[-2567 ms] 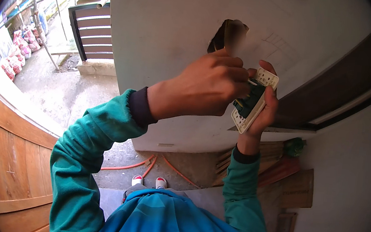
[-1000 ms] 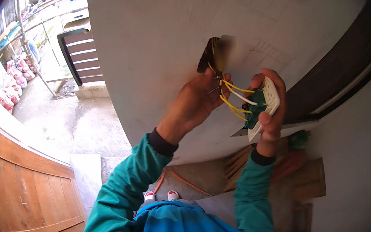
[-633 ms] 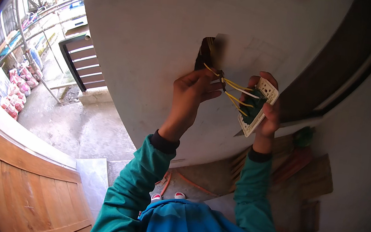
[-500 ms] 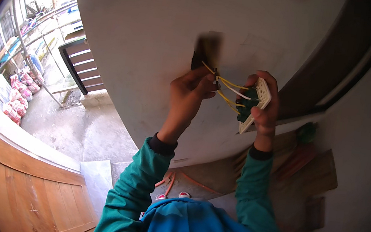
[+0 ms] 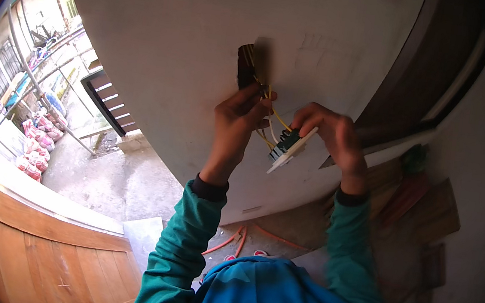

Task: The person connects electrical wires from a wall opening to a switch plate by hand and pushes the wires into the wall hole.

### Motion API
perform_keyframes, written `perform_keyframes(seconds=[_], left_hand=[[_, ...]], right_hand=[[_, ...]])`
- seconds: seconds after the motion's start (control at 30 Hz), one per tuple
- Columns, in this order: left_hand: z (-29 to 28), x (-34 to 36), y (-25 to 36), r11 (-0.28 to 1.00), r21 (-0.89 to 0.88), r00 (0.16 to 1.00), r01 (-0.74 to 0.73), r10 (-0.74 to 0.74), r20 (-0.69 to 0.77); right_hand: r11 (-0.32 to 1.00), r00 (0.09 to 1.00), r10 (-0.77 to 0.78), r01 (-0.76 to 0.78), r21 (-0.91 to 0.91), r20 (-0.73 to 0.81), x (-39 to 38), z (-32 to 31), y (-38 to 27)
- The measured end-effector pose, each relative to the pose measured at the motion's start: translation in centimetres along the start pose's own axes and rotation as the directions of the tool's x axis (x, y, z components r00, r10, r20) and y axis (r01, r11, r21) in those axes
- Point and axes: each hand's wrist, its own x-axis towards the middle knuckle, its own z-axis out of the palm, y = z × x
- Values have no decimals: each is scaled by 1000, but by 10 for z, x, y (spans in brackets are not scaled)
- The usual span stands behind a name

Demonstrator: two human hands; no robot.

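Observation:
My left hand (image 5: 234, 127) pinches the yellow wires (image 5: 270, 91) just below a dark rectangular hole (image 5: 244, 67) in the wall. From there the yellow wires and a white wire (image 5: 272, 125) run to the back of an electrical wall plate (image 5: 294, 152). The plate is white, with dark green modules (image 5: 283, 142) on the side facing my left hand. My right hand (image 5: 336, 137) grips the plate by its upper end, and the plate is tilted and held off the wall. Where the wires pass between my left fingertips is partly hidden.
The pale wall (image 5: 171, 40) fills the middle, with a dark door frame (image 5: 428, 71) on its right. Orange tubing (image 5: 225, 243) lies on the floor near my feet. At lower left stands a wooden door (image 5: 41, 260); outside are a slatted gate (image 5: 106, 98) and several sacks (image 5: 37, 147).
The wall plate has turned and come lower and closer to my left hand. My right hand has shifted its hold from around the plate to its upper end. The view has moved slightly.

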Motion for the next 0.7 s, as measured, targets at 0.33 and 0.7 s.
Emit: perform_keyframes(seconds=[0.33, 0.7], left_hand=[[-14, 2, -5, 995, -78, 995, -55, 61, 80], [-10, 8, 19, 991, 129, 999, -44, 46, -19]], right_hand=[[723, 817, 571, -455, -519, 79, 77, 10, -20], [890, 890, 452, -455, -37, -65, 53, 14, -1]])
